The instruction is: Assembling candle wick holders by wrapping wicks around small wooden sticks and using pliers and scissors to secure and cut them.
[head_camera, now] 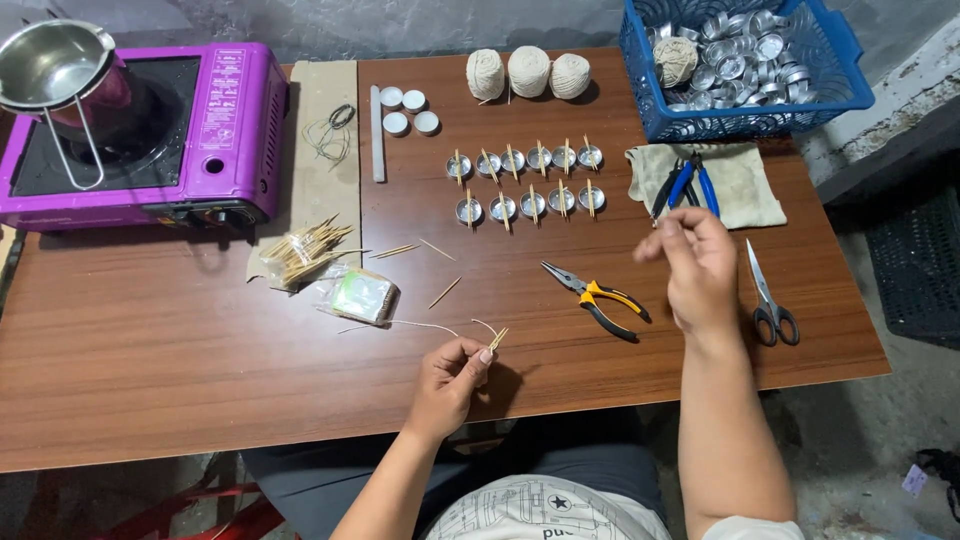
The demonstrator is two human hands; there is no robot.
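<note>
Left of the yellow-handled pliers point(597, 297), a clear plastic packet point(360, 296) with a pale green insert lay flat beside a loose bundle of wooden sticks point(305, 249). Further left, the purple stove point(150, 130) bore a white rectangular label on top. The left hand point(452, 378) pinched a short stick point(497, 340) — fingers closed on it, its long axis tilted up and to the right, a thin wick trailing left. The right hand point(695, 265) hovered right of the pliers — fingers loosely spread, holding nothing.
</note>
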